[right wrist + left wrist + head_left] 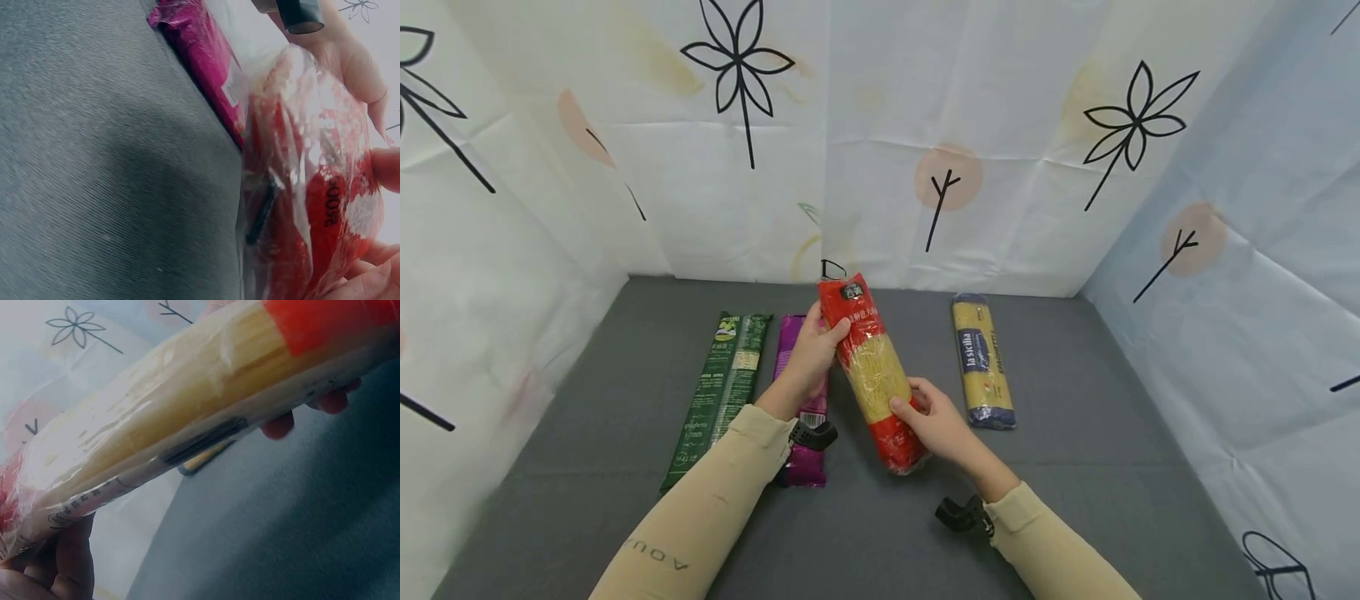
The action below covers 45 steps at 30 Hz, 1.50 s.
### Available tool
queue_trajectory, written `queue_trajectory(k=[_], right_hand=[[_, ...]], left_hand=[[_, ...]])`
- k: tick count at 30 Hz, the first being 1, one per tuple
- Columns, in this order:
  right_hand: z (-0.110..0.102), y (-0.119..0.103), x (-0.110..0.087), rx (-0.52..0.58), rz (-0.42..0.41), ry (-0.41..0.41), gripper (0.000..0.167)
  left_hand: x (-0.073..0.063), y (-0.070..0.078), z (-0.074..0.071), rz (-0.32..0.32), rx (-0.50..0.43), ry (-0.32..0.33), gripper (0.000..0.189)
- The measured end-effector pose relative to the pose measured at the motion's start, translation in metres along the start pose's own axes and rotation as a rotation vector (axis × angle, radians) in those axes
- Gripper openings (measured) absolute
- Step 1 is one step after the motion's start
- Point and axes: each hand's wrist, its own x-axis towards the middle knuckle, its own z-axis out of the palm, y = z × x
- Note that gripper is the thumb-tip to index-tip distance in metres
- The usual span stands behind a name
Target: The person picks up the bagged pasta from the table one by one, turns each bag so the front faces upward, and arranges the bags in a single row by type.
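Note:
A red-ended clear pack of dried noodles [874,375] is held up above the table, tilted with its top toward the upper left. My left hand [811,350] grips its upper end, thumb on the front. The right hand [936,421] grips the lower right side, thumb on the front and fingers behind. In the left wrist view the pale noodles [169,406] show through the wrapper, with fingertips [278,425] below the pack. The right wrist view shows the crinkled red end [312,194] of the pack, close to the camera.
On the grey table [880,533], a green spaghetti pack [718,396] and a purple pack [805,462] lie at left, the purple one partly behind my left arm. A yellow and blue pasta pack [982,362] lies at right. Patterned white cloth [880,125] walls the back and sides.

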Motion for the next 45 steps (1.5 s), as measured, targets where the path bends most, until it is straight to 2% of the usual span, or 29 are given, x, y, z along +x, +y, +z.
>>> queue_trajectory(k=[3,7,12,16,23,28,32,37,45], right_hand=[[0.004,0.000,-0.002,0.030,-0.008,0.006,0.041],[0.006,0.018,0.003,0.036,-0.023,0.046,0.042],[0.006,0.030,0.008,-0.027,-0.052,0.091,0.044],[0.006,0.030,0.010,-0.080,-0.048,0.148,0.047],[0.005,0.026,0.015,-0.014,-0.014,0.233,0.047],[0.004,0.025,0.017,0.041,0.003,0.270,0.046],[0.003,0.025,0.018,0.037,0.004,0.301,0.046],[-0.003,0.028,0.023,0.001,0.018,0.356,0.048],[-0.015,0.035,0.032,0.026,0.098,0.420,0.046]], left_hand=[[-0.001,-0.006,-0.002,0.017,0.066,-0.005,0.060],[-0.002,-0.012,-0.003,0.055,0.143,-0.040,0.061],[-0.003,-0.017,-0.003,0.116,0.189,-0.076,0.061],[-0.004,-0.021,0.000,0.133,0.264,-0.107,0.069],[-0.010,-0.032,0.009,0.075,0.323,-0.152,0.082],[-0.012,-0.039,0.016,0.084,0.414,-0.151,0.085],[-0.015,-0.043,0.022,0.103,0.495,-0.150,0.083],[-0.020,-0.051,0.032,0.100,0.577,-0.194,0.079],[-0.028,-0.069,0.048,0.058,0.629,-0.260,0.073]])
